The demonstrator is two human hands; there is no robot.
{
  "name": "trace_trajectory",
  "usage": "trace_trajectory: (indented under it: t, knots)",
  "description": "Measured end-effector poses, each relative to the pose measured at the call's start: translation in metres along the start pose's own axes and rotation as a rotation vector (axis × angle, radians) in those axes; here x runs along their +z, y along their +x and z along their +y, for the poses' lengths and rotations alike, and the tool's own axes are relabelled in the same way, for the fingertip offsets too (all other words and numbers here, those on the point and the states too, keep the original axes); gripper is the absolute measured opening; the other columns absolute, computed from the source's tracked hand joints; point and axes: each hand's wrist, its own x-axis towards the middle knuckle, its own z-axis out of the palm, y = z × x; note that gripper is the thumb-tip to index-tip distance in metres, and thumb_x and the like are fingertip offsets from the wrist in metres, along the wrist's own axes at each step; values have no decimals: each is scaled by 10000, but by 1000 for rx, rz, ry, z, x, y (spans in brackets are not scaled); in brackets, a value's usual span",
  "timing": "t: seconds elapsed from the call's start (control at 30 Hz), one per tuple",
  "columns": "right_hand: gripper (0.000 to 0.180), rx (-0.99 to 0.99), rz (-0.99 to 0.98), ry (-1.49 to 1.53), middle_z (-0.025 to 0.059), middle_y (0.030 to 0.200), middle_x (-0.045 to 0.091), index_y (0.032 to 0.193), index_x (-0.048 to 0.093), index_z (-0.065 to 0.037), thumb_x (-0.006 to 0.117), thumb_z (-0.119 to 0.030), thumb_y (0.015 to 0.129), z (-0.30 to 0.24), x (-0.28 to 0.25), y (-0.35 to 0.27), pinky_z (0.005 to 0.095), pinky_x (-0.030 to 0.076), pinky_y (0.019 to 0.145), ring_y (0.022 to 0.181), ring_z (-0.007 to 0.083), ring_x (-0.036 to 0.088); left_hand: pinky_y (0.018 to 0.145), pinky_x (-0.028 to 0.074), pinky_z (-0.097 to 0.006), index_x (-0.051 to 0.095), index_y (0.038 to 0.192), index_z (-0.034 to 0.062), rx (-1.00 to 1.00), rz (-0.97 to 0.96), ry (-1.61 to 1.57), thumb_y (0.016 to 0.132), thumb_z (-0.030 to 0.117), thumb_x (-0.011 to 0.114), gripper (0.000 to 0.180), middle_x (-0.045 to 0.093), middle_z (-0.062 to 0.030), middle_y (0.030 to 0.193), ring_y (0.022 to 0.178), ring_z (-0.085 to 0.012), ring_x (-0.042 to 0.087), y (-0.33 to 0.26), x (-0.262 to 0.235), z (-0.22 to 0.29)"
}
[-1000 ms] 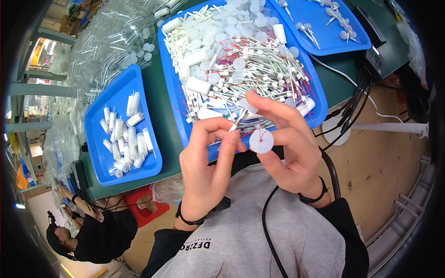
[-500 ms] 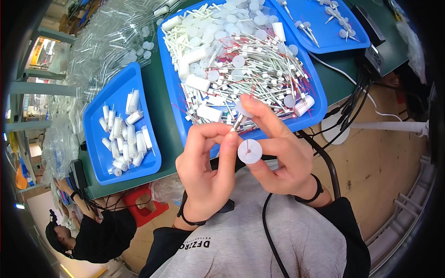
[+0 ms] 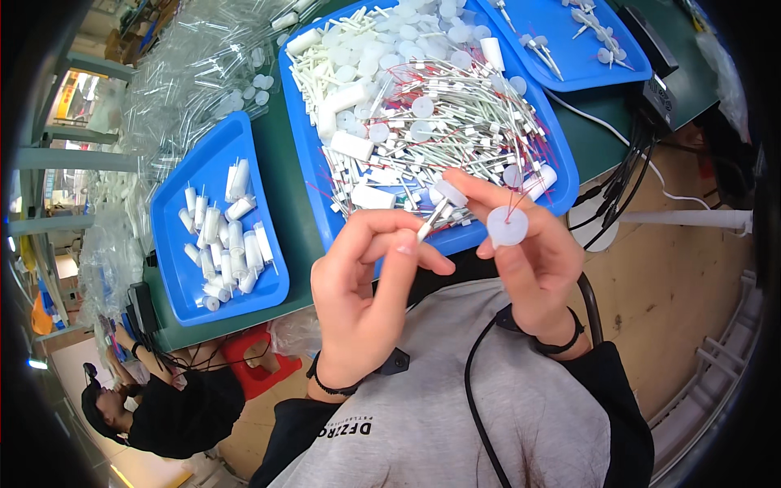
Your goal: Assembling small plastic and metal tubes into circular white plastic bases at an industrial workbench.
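Observation:
My left hand (image 3: pixel 358 293) pinches a thin rod with a white lower end (image 3: pixel 433 221) between thumb and index finger. A translucent white disc (image 3: pixel 451 193) sits at the rod's upper end, and the index fingertip of my right hand (image 3: pixel 541 260) touches it. Between the thumb and other fingers of that hand is a second white disc (image 3: pixel 508 228), its round face showing and fine red wires rising from its middle. Both hands are above the near edge of a large blue tray (image 3: pixel 561 183), heaped with white discs, thin rods with red wires and several white cylinders.
A smaller blue tray (image 3: pixel 167 268) on the left holds many white cylinders with thin pins. Another blue tray (image 3: pixel 569 73) at the far right holds disc-and-rod pieces. Clear plastic tubes (image 3: pixel 195 73) pile up at the back left. Black cables (image 3: pixel 622 187) hang at right; a co-worker (image 3: pixel 175 407) sits at left.
My right hand has moved right, away from my left hand, carrying the wired disc up and to the right. The disc on the rod has shifted slightly right and tilted.

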Motion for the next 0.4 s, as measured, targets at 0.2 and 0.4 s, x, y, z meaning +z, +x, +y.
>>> trace_trajectory:
  t: [0.2, 0.4]
  knots:
    - [151, 60, 68, 95, 306, 1314, 489, 1010, 560, 88, 486, -27, 947, -4, -8, -1, 336, 423, 968, 1254, 301, 474, 732, 470, -253, 561, 1024, -42, -38, 25, 3, 982, 93, 464, 171, 687, -105, 808, 770, -122, 633, 3, 0, 2]
    - [178, 250, 249, 251, 319, 1298, 491, 985, 566, 75, 494, -86, 957, -3, -23, 4, 409, 347, 1080, 1267, 316, 463, 790, 457, -276, 576, 1066, 18, 101, 126, 525, 957, 131, 533, 162, 702, -69, 845, 785, -212, 650, 9, -12, -22]
